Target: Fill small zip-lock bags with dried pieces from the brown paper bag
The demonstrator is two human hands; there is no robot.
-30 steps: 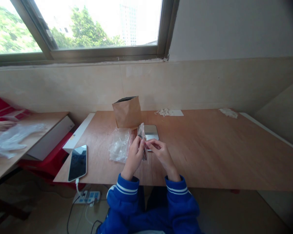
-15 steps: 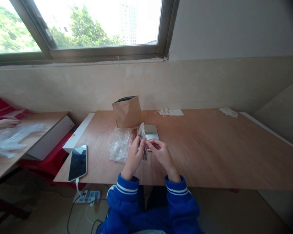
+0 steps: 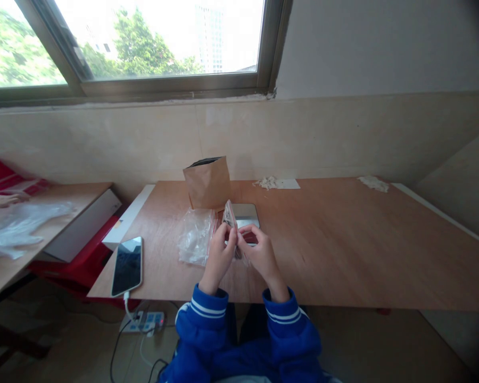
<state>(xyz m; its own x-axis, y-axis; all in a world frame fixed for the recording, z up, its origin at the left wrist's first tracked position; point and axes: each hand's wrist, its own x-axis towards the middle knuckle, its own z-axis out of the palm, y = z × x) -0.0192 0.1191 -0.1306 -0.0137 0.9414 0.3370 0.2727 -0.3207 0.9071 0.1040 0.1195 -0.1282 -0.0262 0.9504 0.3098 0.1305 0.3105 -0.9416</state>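
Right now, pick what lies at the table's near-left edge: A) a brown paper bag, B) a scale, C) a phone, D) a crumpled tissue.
C: the phone lies flat at the near-left edge of the table, a cable running off it, while the brown paper bag stands farther back.

On the surface (image 3: pixel 343 239), a paper bag (image 3: pixel 207 182) stood behind a scale (image 3: pixel 245 215). Plastic bags (image 3: pixel 195 236) lay left of the scale, a phone (image 3: pixel 127 266) farther left. Both hands (image 3: pixel 239 252) met before the scale around a small pouch (image 3: pixel 228 215).
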